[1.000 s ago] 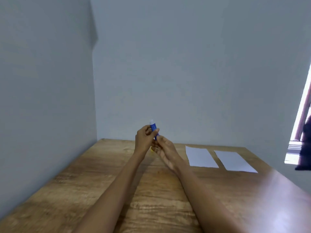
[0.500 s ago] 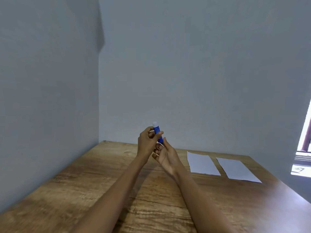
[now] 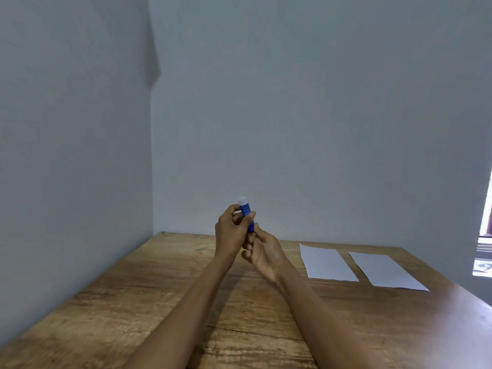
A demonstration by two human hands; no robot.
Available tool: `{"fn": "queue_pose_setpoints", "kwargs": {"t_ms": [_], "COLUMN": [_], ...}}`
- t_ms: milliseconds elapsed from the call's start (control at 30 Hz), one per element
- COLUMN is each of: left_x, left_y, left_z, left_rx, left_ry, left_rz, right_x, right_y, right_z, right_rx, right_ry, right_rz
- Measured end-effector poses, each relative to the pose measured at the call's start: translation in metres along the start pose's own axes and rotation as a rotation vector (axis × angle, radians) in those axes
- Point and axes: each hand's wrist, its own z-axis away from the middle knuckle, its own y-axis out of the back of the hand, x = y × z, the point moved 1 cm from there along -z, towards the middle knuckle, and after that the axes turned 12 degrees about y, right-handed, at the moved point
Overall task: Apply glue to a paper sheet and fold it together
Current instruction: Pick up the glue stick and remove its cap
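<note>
Glue stick held upright in both hands above the table, two sheets lying off to the right.

Left hand (image 3: 231, 233) fingers and thumb (image 3: 250, 215) curled round the middle of the glue stick (image 3: 246, 213), gripping it; right hand (image 3: 266, 253) cupped just below, its fingers closed about the stick's lower end, how tightly I cannot tell; stick is a short smooth cylinder, blue body, pale white end on top; long axis near vertical, white end pointing up and leaning slightly left; held in the air, clear of the table (image 3: 159, 302); table is wood-grained brown, matt with streaked grain, a faint sheen at the right; near sheet (image 3: 328, 262) and far sheet (image 3: 386, 271) are flat white rectangles, lying side by side, not touching, well apart from the hands; plain grey walls (image 3: 319, 102) meet in a corner behind.
</note>
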Motion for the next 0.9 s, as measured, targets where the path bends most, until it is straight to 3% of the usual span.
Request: {"fn": "queue_pose_setpoints", "kwargs": {"t_ms": [167, 367, 567, 733, 900], "left_x": [0.0, -0.003, 0.0, -0.001, 0.001], "left_y": [-0.006, 0.002, -0.014, -0.004, -0.013], "left_z": [0.003, 0.002, 0.011, 0.01, 0.017], "left_rx": [-0.092, -0.015, -0.104, -0.025, -0.09], "left_ry": [-0.023, -0.012, -0.021, -0.012, -0.026], "left_rz": [-0.036, -0.028, -0.037, -0.027, -0.054], "right_x": [-0.001, 0.0, 0.0, 0.001, 0.0], "right_y": [0.001, -0.002, 0.01, 0.009, 0.013], "right_z": [0.002, 0.003, 0.001, 0.003, 0.005], "right_rx": [0.085, -0.011, 0.106, 0.02, 0.092], "right_ry": [-0.036, -0.001, -0.006, 0.004, -0.029], "right_rz": [0.105, 0.008, 0.094, -0.045, 0.076]}}
